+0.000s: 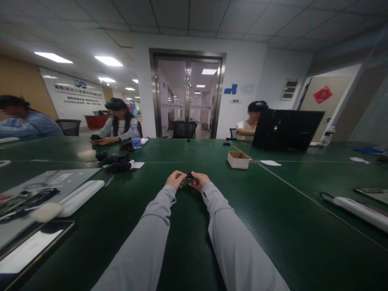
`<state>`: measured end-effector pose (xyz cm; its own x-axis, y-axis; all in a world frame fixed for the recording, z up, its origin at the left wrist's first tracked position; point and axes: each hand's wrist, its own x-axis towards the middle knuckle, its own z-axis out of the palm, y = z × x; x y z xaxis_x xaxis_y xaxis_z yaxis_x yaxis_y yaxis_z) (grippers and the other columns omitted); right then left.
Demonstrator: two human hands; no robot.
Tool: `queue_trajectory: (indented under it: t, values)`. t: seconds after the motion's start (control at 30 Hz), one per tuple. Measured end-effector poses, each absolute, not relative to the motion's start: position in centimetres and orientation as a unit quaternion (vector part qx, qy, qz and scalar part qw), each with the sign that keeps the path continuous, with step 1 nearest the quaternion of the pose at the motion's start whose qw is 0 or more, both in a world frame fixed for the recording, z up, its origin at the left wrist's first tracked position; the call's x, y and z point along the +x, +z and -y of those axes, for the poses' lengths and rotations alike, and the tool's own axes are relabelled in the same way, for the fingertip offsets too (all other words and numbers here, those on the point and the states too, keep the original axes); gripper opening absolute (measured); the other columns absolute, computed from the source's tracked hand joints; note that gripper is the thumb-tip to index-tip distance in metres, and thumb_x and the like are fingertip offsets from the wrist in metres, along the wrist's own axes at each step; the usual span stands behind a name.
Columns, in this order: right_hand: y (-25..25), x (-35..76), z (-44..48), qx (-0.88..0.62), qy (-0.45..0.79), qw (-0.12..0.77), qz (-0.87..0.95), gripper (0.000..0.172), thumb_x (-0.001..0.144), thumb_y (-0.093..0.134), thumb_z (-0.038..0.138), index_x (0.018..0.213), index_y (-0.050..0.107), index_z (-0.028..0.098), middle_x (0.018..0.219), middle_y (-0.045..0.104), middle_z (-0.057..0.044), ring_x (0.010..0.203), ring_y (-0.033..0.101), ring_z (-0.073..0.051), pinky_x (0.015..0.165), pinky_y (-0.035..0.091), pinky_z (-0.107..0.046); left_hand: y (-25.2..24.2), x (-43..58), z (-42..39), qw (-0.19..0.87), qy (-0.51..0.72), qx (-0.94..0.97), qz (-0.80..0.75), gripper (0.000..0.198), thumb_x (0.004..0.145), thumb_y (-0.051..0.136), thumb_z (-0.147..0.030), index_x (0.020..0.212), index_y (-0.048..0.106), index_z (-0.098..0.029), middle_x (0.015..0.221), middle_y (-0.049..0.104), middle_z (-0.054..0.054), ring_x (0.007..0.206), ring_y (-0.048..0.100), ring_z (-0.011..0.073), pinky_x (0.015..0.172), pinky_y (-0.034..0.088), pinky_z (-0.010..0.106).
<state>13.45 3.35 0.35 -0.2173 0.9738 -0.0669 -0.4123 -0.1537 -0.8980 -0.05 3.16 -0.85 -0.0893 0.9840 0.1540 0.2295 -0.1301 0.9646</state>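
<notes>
Hands (175, 180) (200, 182) hold a black piece (189, 175) near a box (239, 162), contents hidden.

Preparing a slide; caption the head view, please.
Left hand and right hand hold a small black object over a green table.

- An office, to judge by the glass double doors (201, 93) in their metal frame.
- Left of the doors: a wall sign (79, 95) with lettering and a logo, a red desk (95, 121), flat ceiling lights (108, 61).
- Before the doors: a dark office chair (184, 129), a long green table (257, 198).
- Right of them: a black monitor (287, 129).
</notes>
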Motion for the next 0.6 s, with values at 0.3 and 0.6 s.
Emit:
queue_trajectory:
  t: [0.3, 0.6]
  values:
    - [0.22, 13.48, -3.4, -0.34, 0.683, 0.508, 0.401, 0.005, 0.072, 0.055, 0.015, 0.069, 0.055, 0.011, 0.056, 0.06, -0.003, 0.033, 0.041, -0.005, 0.046, 0.048, -0.027, -0.73, -0.01, -3.14, 0.383, 0.494, 0.554, -0.55, 0.04, 0.062, 0.049, -0.052, 0.066, 0.058, -0.013, 0.065, 0.058, 0.004, 0.054, 0.051, 0.0105, 0.04, 0.041, 0.019]
    - [0.45, 13.64, -3.06, -0.34, 0.688, 0.502, 0.4, 0.006, 0.073, 0.053, 0.015, 0.07, 0.055, 0.011, 0.055, 0.059, -0.003, 0.035, 0.042, -0.006, 0.048, 0.049, -0.027, -0.81, -0.13, -3.58, 0.409, 0.494, 0.535, -0.549, 0.038, 0.063, 0.049, -0.049, 0.061, 0.056, -0.012, 0.066, 0.057, 0.005, 0.055, 0.051, 0.0108, 0.04, 0.042, 0.018]
